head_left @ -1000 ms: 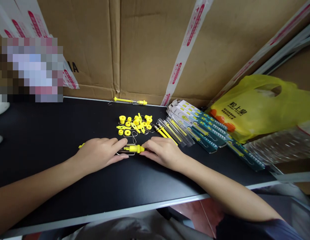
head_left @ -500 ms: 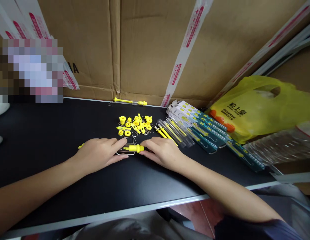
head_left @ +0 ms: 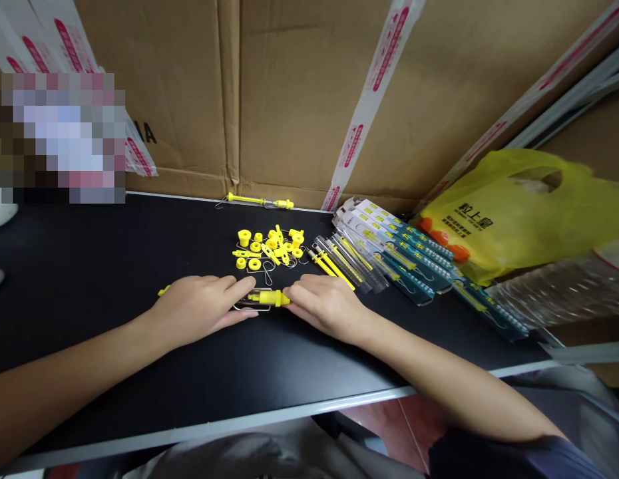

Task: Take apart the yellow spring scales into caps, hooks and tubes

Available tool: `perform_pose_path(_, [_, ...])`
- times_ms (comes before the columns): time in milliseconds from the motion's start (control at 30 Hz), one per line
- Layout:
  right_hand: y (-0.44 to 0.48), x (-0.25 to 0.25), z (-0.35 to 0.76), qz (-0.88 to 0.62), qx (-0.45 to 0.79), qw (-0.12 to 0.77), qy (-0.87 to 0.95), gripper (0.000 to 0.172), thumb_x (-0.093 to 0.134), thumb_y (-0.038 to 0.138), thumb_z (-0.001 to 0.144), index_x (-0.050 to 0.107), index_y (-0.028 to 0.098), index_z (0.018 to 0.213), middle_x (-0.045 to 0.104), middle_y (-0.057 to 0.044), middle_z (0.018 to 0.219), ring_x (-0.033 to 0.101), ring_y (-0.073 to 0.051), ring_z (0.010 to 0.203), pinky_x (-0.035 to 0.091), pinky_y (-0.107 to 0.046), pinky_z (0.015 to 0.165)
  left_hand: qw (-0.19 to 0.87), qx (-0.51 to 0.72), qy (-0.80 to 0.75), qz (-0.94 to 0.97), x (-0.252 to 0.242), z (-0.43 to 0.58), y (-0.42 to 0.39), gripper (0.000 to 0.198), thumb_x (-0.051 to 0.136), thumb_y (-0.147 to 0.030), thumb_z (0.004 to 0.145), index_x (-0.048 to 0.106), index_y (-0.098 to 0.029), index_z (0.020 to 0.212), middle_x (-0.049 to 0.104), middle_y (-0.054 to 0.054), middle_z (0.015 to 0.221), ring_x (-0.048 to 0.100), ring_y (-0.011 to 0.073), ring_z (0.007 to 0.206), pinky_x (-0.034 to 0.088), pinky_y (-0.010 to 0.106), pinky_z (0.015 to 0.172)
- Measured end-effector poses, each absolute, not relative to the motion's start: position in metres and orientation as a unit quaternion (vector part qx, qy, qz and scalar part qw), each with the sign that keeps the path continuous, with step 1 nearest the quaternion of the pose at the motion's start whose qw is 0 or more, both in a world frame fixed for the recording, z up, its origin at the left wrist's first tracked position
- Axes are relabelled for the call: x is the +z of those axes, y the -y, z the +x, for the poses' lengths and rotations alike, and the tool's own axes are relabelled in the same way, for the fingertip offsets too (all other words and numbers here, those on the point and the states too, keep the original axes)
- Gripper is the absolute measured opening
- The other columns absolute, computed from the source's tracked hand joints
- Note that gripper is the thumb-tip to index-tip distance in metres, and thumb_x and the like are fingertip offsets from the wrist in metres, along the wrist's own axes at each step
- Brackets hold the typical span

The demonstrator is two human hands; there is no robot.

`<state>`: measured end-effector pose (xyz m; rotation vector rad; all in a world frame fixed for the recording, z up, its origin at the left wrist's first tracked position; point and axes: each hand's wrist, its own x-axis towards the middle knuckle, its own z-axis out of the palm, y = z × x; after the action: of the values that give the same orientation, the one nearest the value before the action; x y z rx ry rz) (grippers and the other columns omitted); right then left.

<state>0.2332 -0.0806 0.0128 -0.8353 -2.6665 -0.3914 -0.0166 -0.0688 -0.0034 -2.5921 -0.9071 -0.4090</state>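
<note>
My left hand is closed around a clear tube with yellow parts and a bent metal wire; a yellow tip pokes out on its far left side. The yellow end piece of this spring scale shows between my hands. My right hand pinches the tip of that end piece. Just beyond my hands lies a pile of small yellow parts with metal hooks. Clear tubes with yellow rods lie beyond my right hand. The palm side of each hand is hidden.
An assembled spring scale lies at the back edge of the black table. Printed packages are stacked at the right, beside a yellow plastic bag. Cardboard stands behind the table. A white object is at the far left.
The yellow end piece and the fingertips of my right hand have shifted very slightly to the right. Both hands keep their grip.
</note>
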Motion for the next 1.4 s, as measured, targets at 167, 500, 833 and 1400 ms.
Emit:
perform_pose_path(167, [0.0795, 0.0116, 0.2338, -0.309, -0.093, 0.167, 0.932, 0.022, 0.042, 0.036, 0.095, 0.055, 0.017, 0.091, 0.060, -0.001, 0.070, 0.051, -0.012, 0.061, 0.027, -0.025, 0.054, 0.180, -0.141, 0.324, -0.918, -0.0035, -0.0170, 0.0689, 0.036, 0.041, -0.051, 0.091, 0.053, -0.020, 0.106, 0.065, -0.001, 0.073, 0.064, 0.0165, 0.063, 0.035, 0.026, 0.050])
perform_pose_path(500, [0.0798, 0.0099, 0.2324, -0.338, -0.045, 0.160, 0.927, 0.029, 0.041, 0.042, 0.094, 0.056, 0.017, 0.095, 0.060, -0.002, 0.070, 0.052, -0.013, 0.062, 0.029, -0.024, 0.056, 0.186, -0.144, 0.323, -0.917, -0.0036, -0.0179, 0.0682, 0.036, 0.041, -0.051, 0.091, 0.052, -0.021, 0.105, 0.065, -0.002, 0.074, 0.064, 0.0164, 0.062, 0.035, 0.026, 0.050])
perform_pose_path(833, [0.0777, 0.0091, 0.2355, -0.304, -0.068, 0.151, 0.938, 0.027, 0.037, 0.035, 0.097, 0.056, 0.018, 0.091, 0.062, -0.002, 0.073, 0.053, -0.013, 0.066, 0.030, -0.025, 0.057, 0.191, -0.143, 0.319, -0.917, -0.0045, -0.0179, 0.0681, 0.036, 0.040, -0.052, 0.091, 0.053, -0.021, 0.105, 0.063, -0.003, 0.072, 0.064, 0.0167, 0.062, 0.035, 0.027, 0.049])
perform_pose_path(1400, [0.0770, 0.0123, 0.2331, -0.346, 0.003, 0.151, 0.926, 0.032, 0.037, 0.040, 0.096, 0.058, 0.016, 0.089, 0.061, -0.003, 0.071, 0.055, -0.013, 0.063, 0.032, -0.023, 0.056, 0.184, -0.145, 0.326, -0.916, -0.0030, -0.0187, 0.0683, 0.036, 0.039, -0.052, 0.092, 0.054, -0.021, 0.104, 0.063, -0.003, 0.072, 0.063, 0.0162, 0.062, 0.035, 0.027, 0.049])
